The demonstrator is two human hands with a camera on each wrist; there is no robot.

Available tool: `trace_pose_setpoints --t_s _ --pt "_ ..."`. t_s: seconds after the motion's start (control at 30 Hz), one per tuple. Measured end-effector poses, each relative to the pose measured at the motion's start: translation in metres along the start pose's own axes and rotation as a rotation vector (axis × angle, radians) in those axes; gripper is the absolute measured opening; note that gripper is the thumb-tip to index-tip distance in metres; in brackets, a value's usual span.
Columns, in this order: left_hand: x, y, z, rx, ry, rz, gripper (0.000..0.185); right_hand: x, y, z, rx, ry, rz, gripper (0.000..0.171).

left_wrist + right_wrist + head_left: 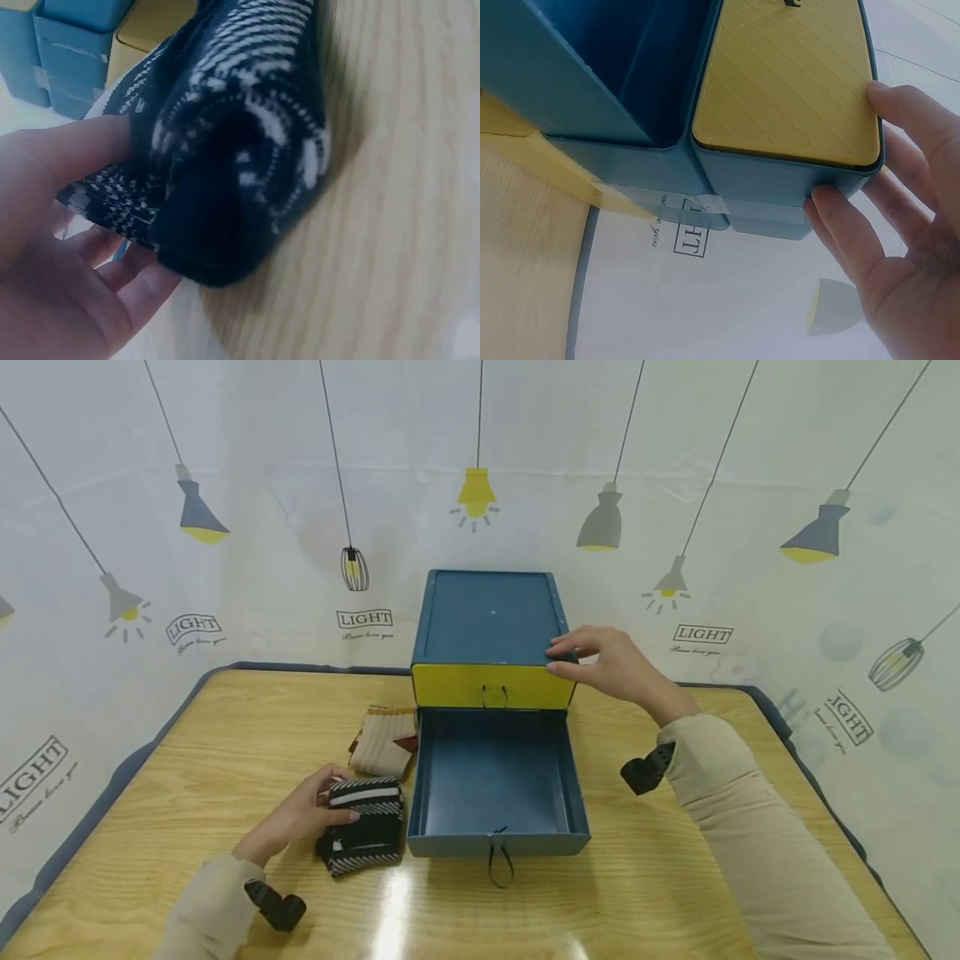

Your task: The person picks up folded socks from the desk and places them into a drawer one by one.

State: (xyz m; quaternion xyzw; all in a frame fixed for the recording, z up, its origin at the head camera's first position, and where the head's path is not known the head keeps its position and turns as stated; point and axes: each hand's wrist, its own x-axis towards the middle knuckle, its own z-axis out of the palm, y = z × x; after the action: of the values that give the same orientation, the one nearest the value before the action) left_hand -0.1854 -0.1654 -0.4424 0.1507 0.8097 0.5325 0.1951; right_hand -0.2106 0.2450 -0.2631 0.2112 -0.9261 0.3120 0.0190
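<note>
My left hand (300,814) holds a folded pair of black-and-white patterned socks (367,831) on the table, thumb on top. The left wrist view shows their rolled end (240,157) close up, with my fingers behind and below. A beige pair of socks (382,747) with a reddish patch lies just beyond. Up at the blue two-drawer box (491,614), my right hand (618,668) grips the front right upper corner, thumb and fingers on different faces. The lower drawer (498,846) is pulled out with nothing inside; the yellow-fronted upper drawer (450,685) is closed.
Black cord loops hang from both drawer fronts. The wooden table (247,727) has a dark edge at the back. Behind it stands a white backdrop (270,560) printed with lamps. The pulled-out drawer juts toward me, right of the socks.
</note>
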Motion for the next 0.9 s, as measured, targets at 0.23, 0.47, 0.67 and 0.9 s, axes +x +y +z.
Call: trace_pose_setpoints --t_s 0.23,0.47,0.67,0.9 --pt "-0.007 -0.001 0.001 -0.042 -0.001 0.085 0.045 -0.001 0.0 0.001 -0.003 0.002 -0.011 0.029" --pt "-0.021 0.019 -0.004 -0.115 -0.012 0.132 0.042 -0.001 0.0 0.001 0.006 0.001 -0.004 0.029" --pt "-0.033 0.057 -0.017 -0.109 -0.019 0.264 0.034 -0.001 0.0 0.0 0.017 0.003 0.008 0.029" --pt "-0.04 0.106 -0.027 -0.014 -0.001 0.426 0.035 -0.001 0.0 -0.001 0.012 -0.004 0.007 0.029"
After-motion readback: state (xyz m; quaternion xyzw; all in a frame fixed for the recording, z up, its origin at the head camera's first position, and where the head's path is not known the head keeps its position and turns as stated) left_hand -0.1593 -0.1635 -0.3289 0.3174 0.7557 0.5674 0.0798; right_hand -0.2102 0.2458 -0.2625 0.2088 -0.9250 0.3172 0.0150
